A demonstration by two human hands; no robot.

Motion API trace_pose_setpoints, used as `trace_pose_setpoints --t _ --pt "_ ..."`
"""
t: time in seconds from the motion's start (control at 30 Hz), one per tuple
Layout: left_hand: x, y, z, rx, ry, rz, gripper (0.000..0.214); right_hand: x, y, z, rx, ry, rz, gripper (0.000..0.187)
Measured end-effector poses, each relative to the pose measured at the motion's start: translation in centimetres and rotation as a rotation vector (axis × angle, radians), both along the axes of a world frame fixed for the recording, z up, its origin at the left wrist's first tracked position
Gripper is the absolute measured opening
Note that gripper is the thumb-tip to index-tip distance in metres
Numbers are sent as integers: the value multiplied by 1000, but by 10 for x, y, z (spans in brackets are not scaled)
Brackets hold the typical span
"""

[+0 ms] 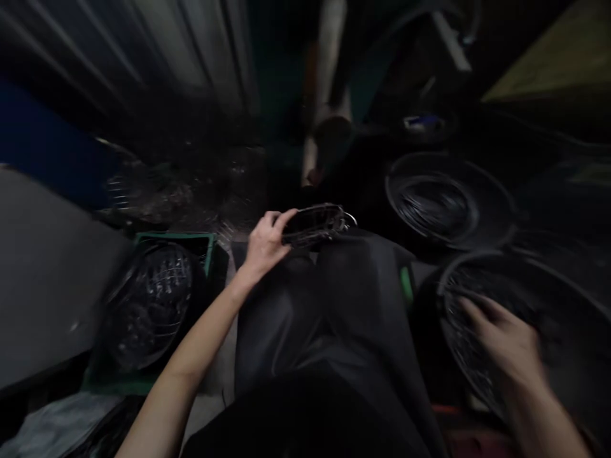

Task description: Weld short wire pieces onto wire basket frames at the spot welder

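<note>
Left fingers: they're curling round the near end of a small wire cage (317,224), thumb on top and the rest tucked under, so it's a proper pinch grip and not just resting there.

Left hand (264,247): it's hovering just over the knee, wrist bent up, forearm stretching across from the lower left. Looks like it's keeping the cage level on the lap so it doesn't roll off.

Wire cage: sitting right at the far edge of the knees (334,299), touching the dark trouser fabric. Thin dark metal wire, oval-ish, with a little shiny loop sticking out the right end. Pretty blurry, so I can't tell the mesh pattern.

Right fingers: spreading loosely, tips dipping into the near tub (563,299). Motion blur's eating the detail, so honestly can't tell if they're gripping anything.

Right hand (506,340): it's reaching down to the right, palm down over the tub's contents, which read as a tangle of thin dark wire stuff.

Near tub: big, round, black, smooth rim, probably plastic. Parked right by the right leg.

Far tub (496,191): same round black shape, just beyond the near one, coiled dark wire lying inside.

Green crate (174,238): on the left by the left leg, holding a domed pile of glinting wire pieces.

Grey panel (42,273): flat, matte, running along the far left.
</note>
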State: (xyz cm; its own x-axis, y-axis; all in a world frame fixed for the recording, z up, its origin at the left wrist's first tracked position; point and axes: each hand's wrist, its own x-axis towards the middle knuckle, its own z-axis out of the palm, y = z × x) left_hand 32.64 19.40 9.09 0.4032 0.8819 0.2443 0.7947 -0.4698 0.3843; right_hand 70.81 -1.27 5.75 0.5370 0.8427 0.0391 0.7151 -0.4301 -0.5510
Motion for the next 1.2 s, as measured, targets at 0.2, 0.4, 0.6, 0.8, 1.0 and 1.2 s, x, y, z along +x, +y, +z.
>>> trace_pose_setpoints --t 0.2,0.4,0.6,0.8,1.0,1.2 --pt "6 5 -7 66 -14 -4 75 -65 22 -12 -80 -419 313 32" --pt "12 0 1 -1 9 28 70 -58 23 -16 -182 -508 587 23" --pt "14 0 3 -13 -22 -23 66 -53 45 -6 -73 -20 357 36" --pt "25 -4 0 91 45 -52 64 -127 107 50 24 716 207 45" --pt "34 -8 -3 270 115 -70 50 -175 169 49 115 786 258 40" --pt "32 -5 0 274 83 -58 48 -195 174 36 332 402 244 31"
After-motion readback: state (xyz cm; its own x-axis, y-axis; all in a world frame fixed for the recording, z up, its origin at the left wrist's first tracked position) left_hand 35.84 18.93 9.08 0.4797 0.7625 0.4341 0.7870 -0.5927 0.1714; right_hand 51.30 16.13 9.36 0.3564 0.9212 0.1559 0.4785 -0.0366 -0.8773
